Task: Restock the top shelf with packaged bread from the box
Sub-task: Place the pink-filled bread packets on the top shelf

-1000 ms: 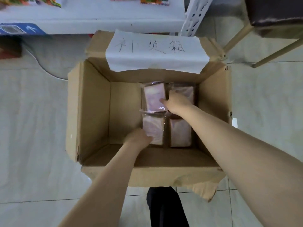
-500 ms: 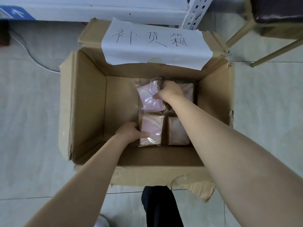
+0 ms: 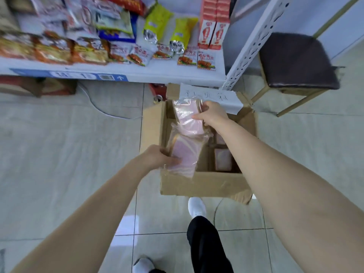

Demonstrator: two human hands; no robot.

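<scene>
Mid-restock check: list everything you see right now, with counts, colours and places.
cardboard box: one, brown, open, on the floor below the shelf
paper label: one, white, handwritten, on the box's far flap
held bread packs: two, pinkish in clear wrap, above the box, nearer and farther
boxed bread packs: at least two, pinkish, at the box's right side
shelf: one, white, beyond the box
snack packets: many, mostly red-orange, on the shelf
yellow bags: two, on the shelf
stool: one, dark seat, right of the box
cable: one, white, on the floor
shoes: two, white
left hand: grips the nearer pack
right hand: grips the farther pack
</scene>
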